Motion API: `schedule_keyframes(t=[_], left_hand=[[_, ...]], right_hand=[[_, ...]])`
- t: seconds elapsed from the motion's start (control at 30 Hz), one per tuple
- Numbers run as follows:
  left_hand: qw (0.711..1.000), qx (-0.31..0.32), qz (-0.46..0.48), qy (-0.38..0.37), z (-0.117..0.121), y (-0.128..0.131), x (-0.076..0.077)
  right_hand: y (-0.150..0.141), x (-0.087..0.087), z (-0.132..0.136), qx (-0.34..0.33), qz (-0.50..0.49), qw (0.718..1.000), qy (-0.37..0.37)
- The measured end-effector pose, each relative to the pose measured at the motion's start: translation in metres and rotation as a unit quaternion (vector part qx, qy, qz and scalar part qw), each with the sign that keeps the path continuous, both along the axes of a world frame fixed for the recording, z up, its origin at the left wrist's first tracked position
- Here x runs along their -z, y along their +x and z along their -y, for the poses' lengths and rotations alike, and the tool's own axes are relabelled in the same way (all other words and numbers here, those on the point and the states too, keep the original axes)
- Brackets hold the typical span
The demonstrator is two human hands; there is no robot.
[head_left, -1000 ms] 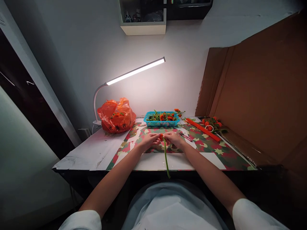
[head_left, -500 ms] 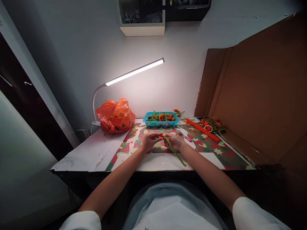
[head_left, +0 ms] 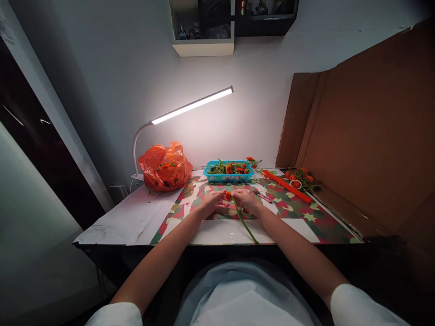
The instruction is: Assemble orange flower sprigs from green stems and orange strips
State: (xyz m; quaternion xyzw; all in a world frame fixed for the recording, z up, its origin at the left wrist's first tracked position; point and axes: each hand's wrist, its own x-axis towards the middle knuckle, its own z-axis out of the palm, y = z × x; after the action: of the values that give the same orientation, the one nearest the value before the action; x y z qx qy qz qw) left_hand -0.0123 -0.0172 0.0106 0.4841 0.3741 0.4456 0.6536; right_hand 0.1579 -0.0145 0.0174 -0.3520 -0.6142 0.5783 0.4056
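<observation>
Between my hands is an orange flower (head_left: pixel 228 195) with a small round head and a long green stem (head_left: pixel 244 222). My right hand (head_left: pixel 246 200) pinches it just below the head, and the stem hangs down toward the table's front edge. On the other side, my left hand (head_left: pixel 212 203) has its fingers apart beside the head. Its fingertips are at the petals; whether they press on them is hard to see. Pink-handled scissors (head_left: pixel 263 196) lie just beyond my right hand.
A blue basket (head_left: pixel 228 179) of cut orange flowers stands behind my hands. An orange plastic bag (head_left: pixel 166 174) with more flowers sits left, under a lit lamp (head_left: pixel 193 105). Right are a red-orange strip bundle (head_left: pixel 287 186), flowers by a white ring (head_left: pixel 295 184), and a tall cardboard panel (head_left: pixel 367 136).
The stem swung rightward, then dropped somewhat. My left fingers have loosened around the flower head, which shows more fully now. My right hand keeps its pinch. The view has tilted slightly upward.
</observation>
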Motion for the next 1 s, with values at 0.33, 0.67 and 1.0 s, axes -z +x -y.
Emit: schedule_keyframes(t=[0.33, 0.67, 1.0], left_hand=[[0.989, -0.042, -0.076, 0.119, 0.008, 0.002, -0.002], [0.949, -0.112, -0.112, 0.271, 0.010, 0.008, 0.003], [0.998, 0.002, 0.028, 0.051, 0.006, 0.005, 0.003]], right_hand=[[0.002, 0.002, 0.000, -0.005, -0.029, 0.993, -0.114], [0.007, -0.008, 0.003, -0.068, -0.149, 0.941, -0.295], [0.005, -0.004, 0.000, -0.065, -0.113, 0.965, -0.226]])
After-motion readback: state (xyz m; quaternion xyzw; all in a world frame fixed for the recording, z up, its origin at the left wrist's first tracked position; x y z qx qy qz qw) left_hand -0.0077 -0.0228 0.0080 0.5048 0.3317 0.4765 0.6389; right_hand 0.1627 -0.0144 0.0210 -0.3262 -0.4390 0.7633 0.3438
